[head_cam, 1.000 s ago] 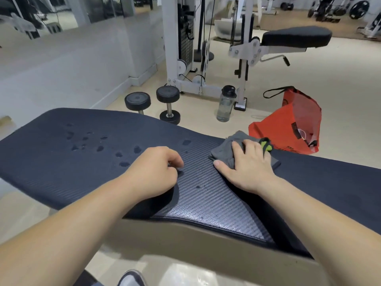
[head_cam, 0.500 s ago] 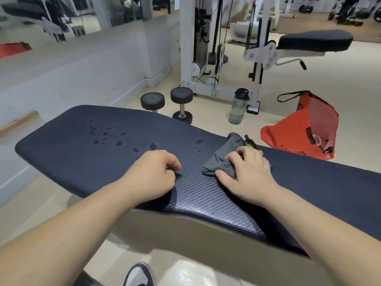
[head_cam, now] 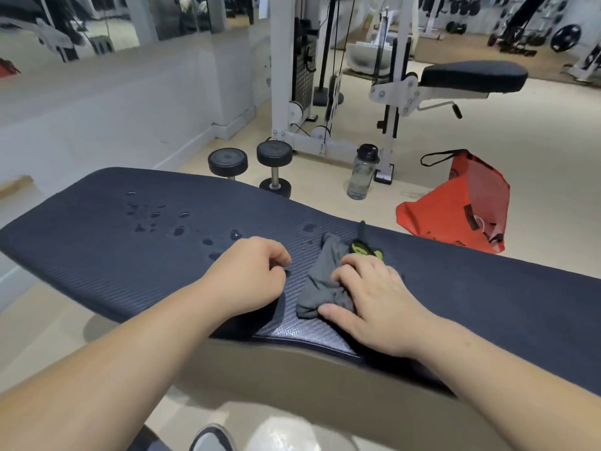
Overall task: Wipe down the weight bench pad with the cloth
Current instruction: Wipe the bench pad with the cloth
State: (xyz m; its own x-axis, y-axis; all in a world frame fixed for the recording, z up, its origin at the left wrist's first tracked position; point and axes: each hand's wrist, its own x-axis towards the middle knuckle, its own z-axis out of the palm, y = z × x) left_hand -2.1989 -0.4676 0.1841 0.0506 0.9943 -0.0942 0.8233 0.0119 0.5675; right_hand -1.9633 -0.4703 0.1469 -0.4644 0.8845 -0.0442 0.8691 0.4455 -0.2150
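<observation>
The dark blue weight bench pad runs across the view from left to right. Several water drops sit on its left half. A grey cloth with a green tag lies bunched at the middle of the pad. My right hand presses on the cloth's right side, fingers bent into the fabric and thumb at its near edge. My left hand rests on the pad just left of the cloth, curled into a loose fist with nothing visible in it.
On the floor behind the bench stand two black dumbbells, a clear water bottle and a red bag. A white cable machine and a second padded seat stand further back. My shoe shows below.
My right hand has dragged the cloth toward the near edge and leftward, and the cloth went from flat to bunched. The left fist stayed in place on the pad.
</observation>
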